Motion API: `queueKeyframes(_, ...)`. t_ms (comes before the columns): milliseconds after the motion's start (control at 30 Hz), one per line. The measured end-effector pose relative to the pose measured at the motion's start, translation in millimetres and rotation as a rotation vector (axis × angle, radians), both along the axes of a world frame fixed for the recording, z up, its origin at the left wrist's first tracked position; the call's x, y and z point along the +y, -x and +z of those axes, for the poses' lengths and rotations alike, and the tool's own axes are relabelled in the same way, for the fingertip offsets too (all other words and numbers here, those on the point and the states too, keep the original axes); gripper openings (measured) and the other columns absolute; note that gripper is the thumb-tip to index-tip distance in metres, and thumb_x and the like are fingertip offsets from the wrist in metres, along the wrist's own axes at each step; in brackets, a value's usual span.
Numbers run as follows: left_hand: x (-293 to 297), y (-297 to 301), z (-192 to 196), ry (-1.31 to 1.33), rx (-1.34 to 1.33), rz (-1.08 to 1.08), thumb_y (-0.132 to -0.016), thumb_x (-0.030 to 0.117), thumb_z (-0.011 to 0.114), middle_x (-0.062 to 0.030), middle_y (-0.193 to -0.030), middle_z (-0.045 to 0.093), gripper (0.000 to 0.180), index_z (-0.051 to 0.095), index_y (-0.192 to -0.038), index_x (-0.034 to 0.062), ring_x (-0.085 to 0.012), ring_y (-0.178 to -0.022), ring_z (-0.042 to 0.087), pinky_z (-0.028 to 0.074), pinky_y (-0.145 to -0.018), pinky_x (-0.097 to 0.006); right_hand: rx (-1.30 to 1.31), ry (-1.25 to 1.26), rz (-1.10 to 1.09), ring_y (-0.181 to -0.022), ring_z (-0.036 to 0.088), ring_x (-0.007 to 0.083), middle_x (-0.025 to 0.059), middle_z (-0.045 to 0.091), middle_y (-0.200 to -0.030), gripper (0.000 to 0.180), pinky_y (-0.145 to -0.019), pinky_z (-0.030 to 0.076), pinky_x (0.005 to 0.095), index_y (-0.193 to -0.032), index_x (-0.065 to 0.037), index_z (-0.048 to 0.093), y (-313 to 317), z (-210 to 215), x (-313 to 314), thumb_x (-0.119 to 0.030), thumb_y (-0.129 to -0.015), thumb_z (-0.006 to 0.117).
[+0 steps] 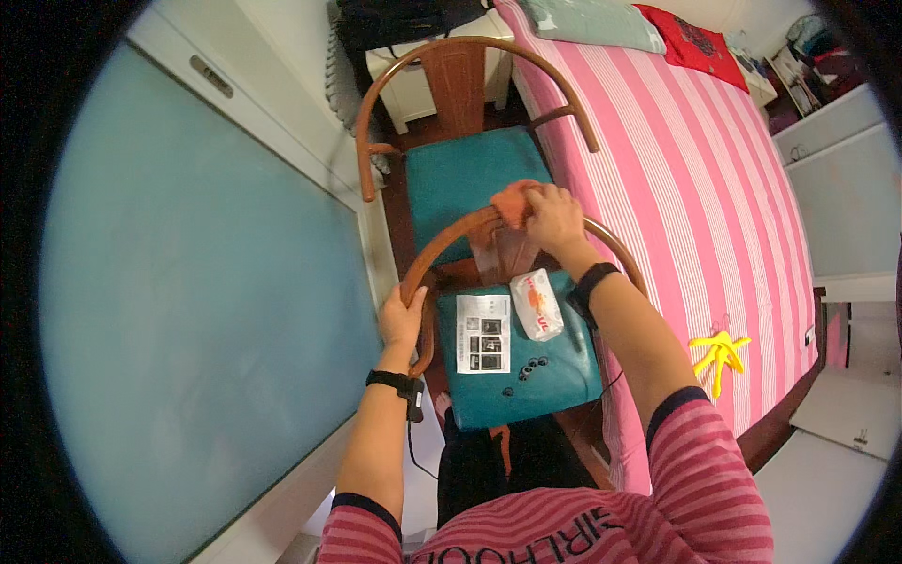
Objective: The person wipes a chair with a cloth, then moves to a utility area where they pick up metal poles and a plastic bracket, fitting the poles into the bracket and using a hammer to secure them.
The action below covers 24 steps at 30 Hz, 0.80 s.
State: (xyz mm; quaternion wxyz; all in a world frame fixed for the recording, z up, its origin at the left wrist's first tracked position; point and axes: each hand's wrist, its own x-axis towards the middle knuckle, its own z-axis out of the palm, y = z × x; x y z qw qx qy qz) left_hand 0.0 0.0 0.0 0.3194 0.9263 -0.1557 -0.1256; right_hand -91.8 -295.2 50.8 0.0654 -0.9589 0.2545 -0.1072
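Right in front of me stands a chair with a curved wooden back rail (pixel 442 242) and a teal padded seat (pixel 564 395). My left hand (pixel 402 320) is wrapped round the left end of that rail. On top of the rail, my right hand (pixel 554 218) presses an orange cloth (pixel 513 202) against the wood. The seat bears a printed sheet of paper (pixel 483 335), a white soft packet (pixel 537 305) with orange and red print, and several small dark round pieces (pixel 531 368). Each of my wrists wears a black band.
A second matching chair (pixel 470 179) faces mine just beyond. To the right is a bed with a pink-and-white striped cover (pixel 695 207), yellow hangers (pixel 722 355) lying on its edge. A frosted sliding door (pixel 207 282) lines the left. A white cabinet (pixel 399 89) stands behind the far chair.
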Motion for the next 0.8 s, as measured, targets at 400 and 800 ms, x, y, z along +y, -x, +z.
queueKeyframes(400, -12, 8, 4, -0.138, -0.108, 0.047, -0.080, 0.050, 0.058, -0.0167, -0.075, 0.064, 0.044, 0.057, -0.089, 0.0070, -0.0367, -0.070, 0.061, 0.048, -0.059, -0.044, 0.135, -0.221, -0.688, -0.093, 0.055, 0.0371, 0.0198, 0.054, -0.101, 0.046, -0.078, 0.046, 0.0478, -0.116, -0.009, 0.048, 196, -35, -19, -0.028, -0.074, 0.055)
queueKeyframes(800, -5, 2, 10, 0.025, 0.124, -0.012, -0.081, 0.042, 0.062, -0.0095, -0.071, 0.063, 0.039, 0.060, -0.095, 0.0058, -0.0196, -0.058, 0.062, 0.048, -0.058, -0.034, -0.006, -0.114, -0.839, -0.092, 0.055, 0.0381, 0.0205, 0.055, -0.099, 0.046, -0.076, 0.046, 0.0483, -0.118, -0.009, 0.046, 236, -60, 16, -0.031, -0.079, 0.054)
